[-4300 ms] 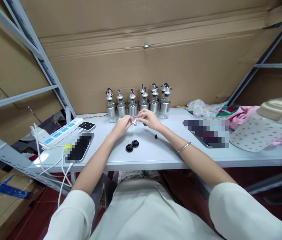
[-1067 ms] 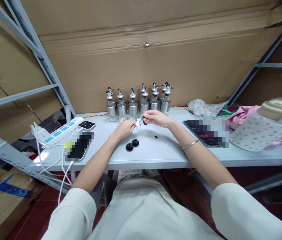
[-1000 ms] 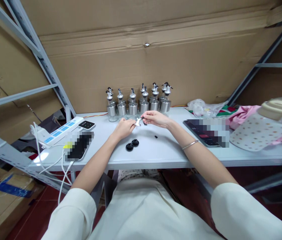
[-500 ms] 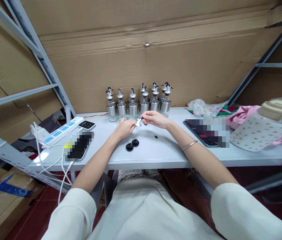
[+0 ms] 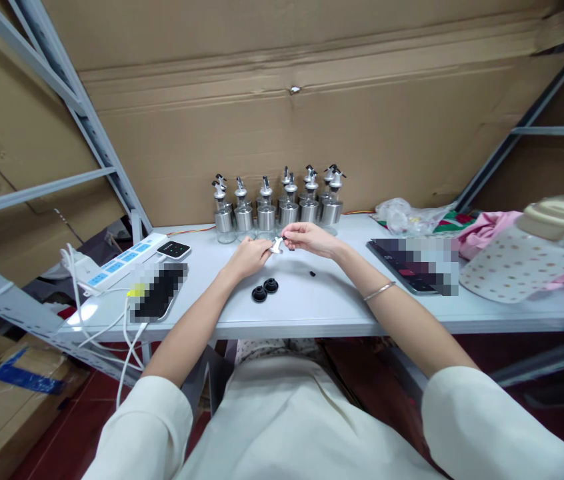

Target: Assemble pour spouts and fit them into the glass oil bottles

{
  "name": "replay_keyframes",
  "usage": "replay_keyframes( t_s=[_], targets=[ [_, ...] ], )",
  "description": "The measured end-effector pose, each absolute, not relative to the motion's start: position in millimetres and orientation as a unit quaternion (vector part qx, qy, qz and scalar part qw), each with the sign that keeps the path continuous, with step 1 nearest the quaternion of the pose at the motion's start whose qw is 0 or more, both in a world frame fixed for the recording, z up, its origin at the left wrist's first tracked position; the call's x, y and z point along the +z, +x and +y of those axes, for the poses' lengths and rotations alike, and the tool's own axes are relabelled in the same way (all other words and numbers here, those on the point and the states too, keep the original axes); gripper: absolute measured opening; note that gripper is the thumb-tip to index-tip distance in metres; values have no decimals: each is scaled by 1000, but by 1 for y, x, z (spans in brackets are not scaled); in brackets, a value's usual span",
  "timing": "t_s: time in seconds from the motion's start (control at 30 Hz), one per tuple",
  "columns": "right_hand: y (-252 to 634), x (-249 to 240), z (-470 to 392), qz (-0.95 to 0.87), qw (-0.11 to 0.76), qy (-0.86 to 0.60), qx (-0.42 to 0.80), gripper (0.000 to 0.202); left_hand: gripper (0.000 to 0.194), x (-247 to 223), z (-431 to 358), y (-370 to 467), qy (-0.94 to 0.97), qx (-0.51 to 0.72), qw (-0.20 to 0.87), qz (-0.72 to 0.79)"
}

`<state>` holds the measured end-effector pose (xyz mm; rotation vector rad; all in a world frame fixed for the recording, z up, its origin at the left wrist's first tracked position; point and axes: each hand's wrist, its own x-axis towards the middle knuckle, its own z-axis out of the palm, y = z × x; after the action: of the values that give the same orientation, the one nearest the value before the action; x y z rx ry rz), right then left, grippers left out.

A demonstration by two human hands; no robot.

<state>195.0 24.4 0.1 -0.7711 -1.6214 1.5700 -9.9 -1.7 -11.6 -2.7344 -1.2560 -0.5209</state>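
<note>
Between my hands is a whitish bottle pourer spout (image 5: pixel 277 247), its base pinched in the fingers of my left hand (image 5: pixel 252 256). The fingertips of my right hand (image 5: pixel 307 238) grip a small black piece (image 5: pixel 285 239) at the spout's upper end. Whether that piece is seated on the spout, I cannot tell. Nearer the table edge lie two round black ribbed stoppers (image 5: pixel 259 293), side by side. A tiny black part (image 5: pixel 313 273) rests below my right hand.
Several glass-and-steel oil bottles (image 5: pixel 266 217) with pourers stand in rows behind my hands. At left are a power strip (image 5: pixel 127 260), a phone (image 5: pixel 162 293) and white cables. A dark flat device (image 5: pixel 407 267) and a dotted jug (image 5: pixel 502 260) occupy the right, beside a plastic bag (image 5: pixel 407 217).
Almost nothing differs. The spout has tilted slightly between my fingers, while both hands keep their places and grips.
</note>
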Motion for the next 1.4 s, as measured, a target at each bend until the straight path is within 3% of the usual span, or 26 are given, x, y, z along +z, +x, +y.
replay_keyframes(
  t_s=[0.37,0.6,1.4],
  targets=[
    [193,-1,24,-584,375,-281,663,24,28,-10,-3,-9,-891,-172,48,-418],
    [193,0,21,-504,255,-213,797,23,25,-10,-2,-11,-888,-180,51,-419],
    [189,-4,21,-513,278,-161,796,15,24,-12,-1,-9,-894,-184,54,-405]
  ],
)
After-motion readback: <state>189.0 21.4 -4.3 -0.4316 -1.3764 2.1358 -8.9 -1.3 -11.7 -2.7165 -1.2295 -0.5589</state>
